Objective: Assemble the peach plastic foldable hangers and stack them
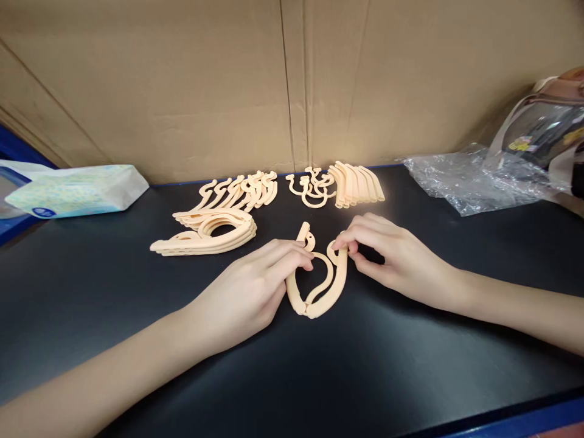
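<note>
A peach-coloured plastic folding hanger (336, 285) stands out in front of me on the black table, its two arms folded upward into a V around a curved hook. My left hand (258, 283) is closed on the hanger's left arm, with the fingertips over its inner side. With thumb and index finger, my right hand (399, 255) pinches the upper end of the right arm. The left fingers hide part of the left arm. Left of the hanger lies a stack of similar folded hangers (205, 243).
Farther back lie several loose curved arms with knobbed ends (237, 191), a small heap of hooks (312, 188) and a row of plain arms (358, 184). A tissue pack (86, 190) is at left, clear plastic wrap (474, 179) and a transparent bag (538, 131) at right. Cardboard (205, 79) stands behind.
</note>
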